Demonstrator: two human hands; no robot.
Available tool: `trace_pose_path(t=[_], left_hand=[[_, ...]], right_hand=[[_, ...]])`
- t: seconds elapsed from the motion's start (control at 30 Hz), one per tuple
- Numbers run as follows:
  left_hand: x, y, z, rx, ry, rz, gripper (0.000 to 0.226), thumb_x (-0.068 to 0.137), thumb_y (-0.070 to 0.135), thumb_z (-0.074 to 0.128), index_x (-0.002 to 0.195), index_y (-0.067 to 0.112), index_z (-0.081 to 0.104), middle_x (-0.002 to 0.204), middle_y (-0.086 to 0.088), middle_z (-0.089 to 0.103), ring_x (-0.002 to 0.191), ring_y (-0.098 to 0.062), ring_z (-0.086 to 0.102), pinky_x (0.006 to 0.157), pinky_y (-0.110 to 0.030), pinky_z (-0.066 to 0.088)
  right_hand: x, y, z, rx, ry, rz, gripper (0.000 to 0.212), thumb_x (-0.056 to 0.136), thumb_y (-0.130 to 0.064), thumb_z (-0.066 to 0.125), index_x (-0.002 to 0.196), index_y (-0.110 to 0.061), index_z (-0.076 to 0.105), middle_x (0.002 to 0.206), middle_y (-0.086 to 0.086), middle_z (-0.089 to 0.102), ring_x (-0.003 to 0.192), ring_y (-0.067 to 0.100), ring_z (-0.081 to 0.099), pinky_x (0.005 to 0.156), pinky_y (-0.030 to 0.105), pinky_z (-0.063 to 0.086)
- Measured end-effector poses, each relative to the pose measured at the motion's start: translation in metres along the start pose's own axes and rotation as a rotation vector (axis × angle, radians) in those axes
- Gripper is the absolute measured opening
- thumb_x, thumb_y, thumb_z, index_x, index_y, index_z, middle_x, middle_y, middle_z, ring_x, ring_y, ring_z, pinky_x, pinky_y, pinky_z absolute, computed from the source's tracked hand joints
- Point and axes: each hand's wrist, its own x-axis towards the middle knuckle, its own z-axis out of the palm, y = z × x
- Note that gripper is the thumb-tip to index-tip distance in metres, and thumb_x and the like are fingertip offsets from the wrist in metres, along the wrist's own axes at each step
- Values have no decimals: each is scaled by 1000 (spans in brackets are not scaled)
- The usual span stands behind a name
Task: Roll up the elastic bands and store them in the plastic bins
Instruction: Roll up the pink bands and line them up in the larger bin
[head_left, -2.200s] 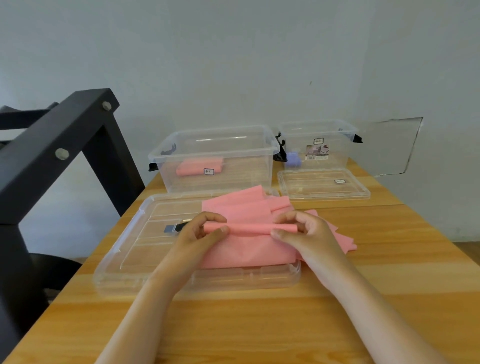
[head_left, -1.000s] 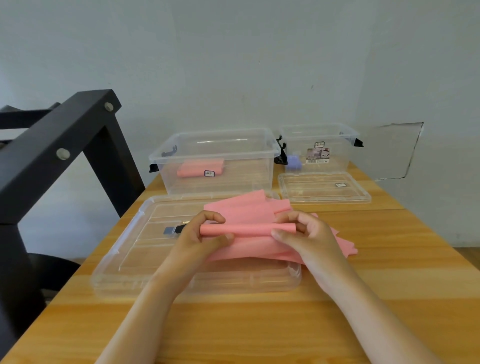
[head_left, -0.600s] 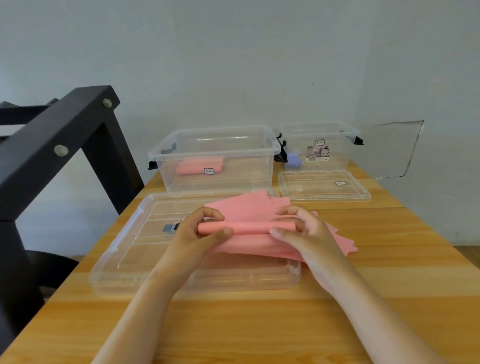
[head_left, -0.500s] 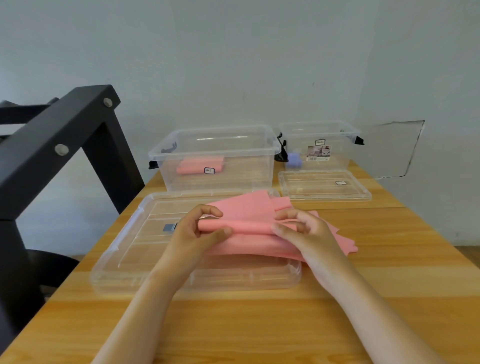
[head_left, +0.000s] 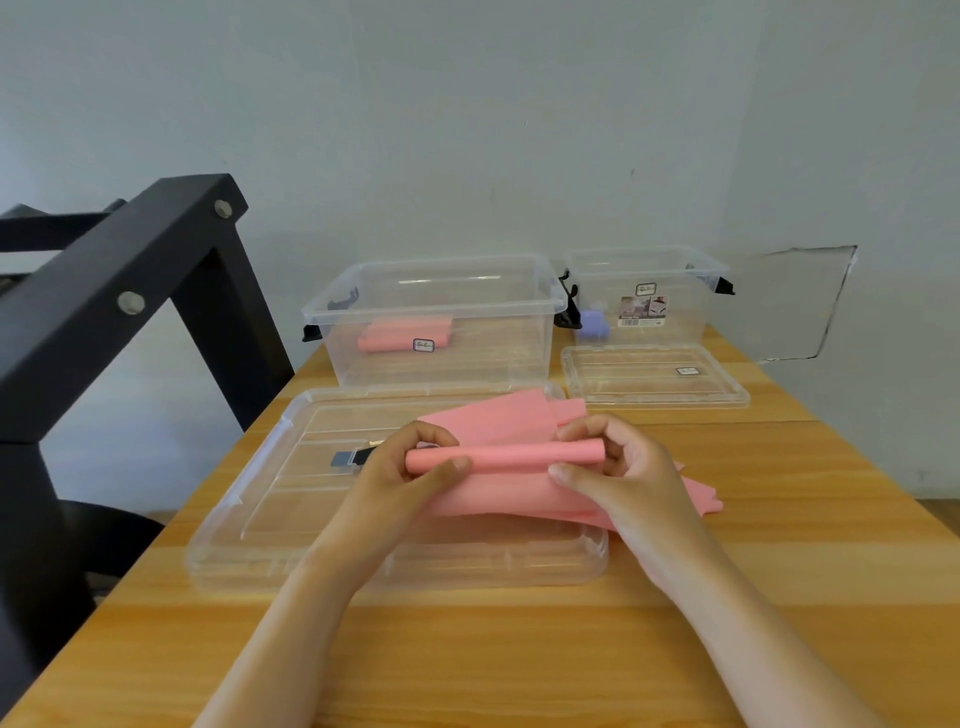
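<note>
Large clear plastic lid (head_left: 249, 519): flat on the light wooden table (head_left: 519, 649).
Left hand (head_left: 400, 473): thumb and curled fingers pinch the roll's left end.
Large clear plastic bin (head_left: 519, 332): behind the lid, with one rolled pink band (head_left: 402, 336) inside.
Pink elastic band (head_left: 509, 454): partly rolled into a tube held between both hands, with its loose sheet draped over the lid.
Right hand (head_left: 623, 478): pinches the roll's right end.
Small clear plastic bin (head_left: 680, 280): at the back right, with the small clear lid (head_left: 623, 371) in front of it.

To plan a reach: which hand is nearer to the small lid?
Right. The right hand is in front of the small lid; the left hand is farther left, over the large lid.
</note>
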Motion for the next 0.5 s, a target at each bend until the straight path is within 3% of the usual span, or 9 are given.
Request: trace_pose_path(t=[0.13,0.2,0.37,0.5], left_hand=[[1,1,-1,-110,-8,25,20,83,5,72,95,11,57,78,14,56,69,-3,50,61,-12,41],[0,1,-1,-147,0,5,23,82,7,73,98,12,58,87,10,58,75,-3,54,64,-13,45],[-1,0,0,-116,-63,-108,23,86,32,70,103,18,62,91,8,60,82,-8,53,68,-23,39],[-1,1,2,-45,-22,-78,12,94,25,59,96,15,63,91,11,61,83,-7,53,71,-22,40]], right_hand=[[1,1,1,3,-3,58,15,81,-15,75,94,-16,68,79,-22,68,79,-3,63,70,12,47],[1,1,1,-2,12,59,12,81,-18,75,91,-16,69,77,-18,69,78,-1,64,69,12,46],[0,-1,0,-9,37,12,17,77,-5,76,84,-17,68,84,-9,71,78,3,64,70,17,50],[0,-1,0,-28,25,-12,22,75,3,75,80,-16,66,95,-7,72,87,6,65,78,24,49]])
